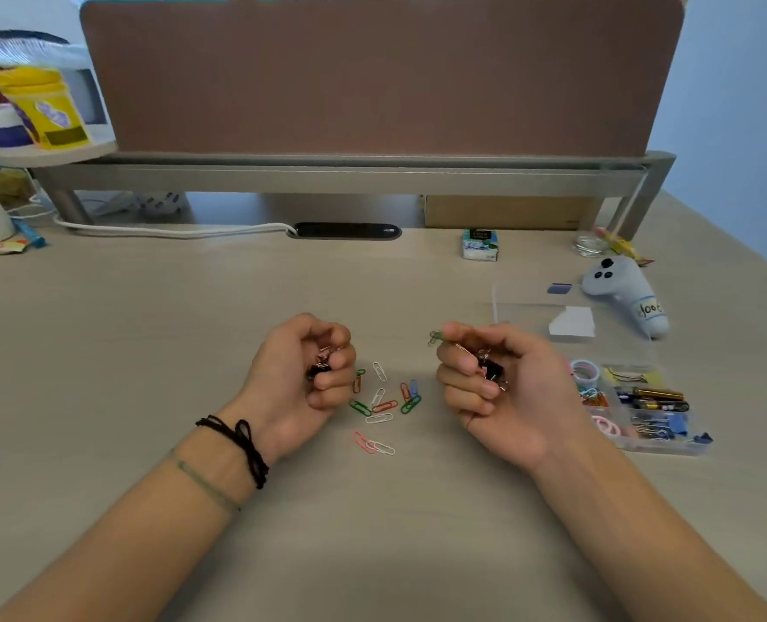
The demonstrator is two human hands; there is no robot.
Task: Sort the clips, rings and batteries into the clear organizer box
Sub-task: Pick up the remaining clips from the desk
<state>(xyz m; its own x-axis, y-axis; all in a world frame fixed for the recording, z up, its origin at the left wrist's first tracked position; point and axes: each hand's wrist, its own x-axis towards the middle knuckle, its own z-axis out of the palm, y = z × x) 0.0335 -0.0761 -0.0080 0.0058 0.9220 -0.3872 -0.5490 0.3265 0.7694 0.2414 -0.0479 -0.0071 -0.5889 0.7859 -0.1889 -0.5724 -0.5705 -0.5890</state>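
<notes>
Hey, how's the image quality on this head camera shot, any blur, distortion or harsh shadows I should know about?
Head view: wide-angle bending curves the brown divider panel and splays the forearms; light is soft and even, with only faint shadows under the left hand and right hand; the paper clips read clearly, but the clear organizer box looks slightly soft.

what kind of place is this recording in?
Probably an office workstation: a brown fabric divider panel backs the desk, a cable slot with a white cable is set into the top, and a grey monitor riser spans the back.
</notes>
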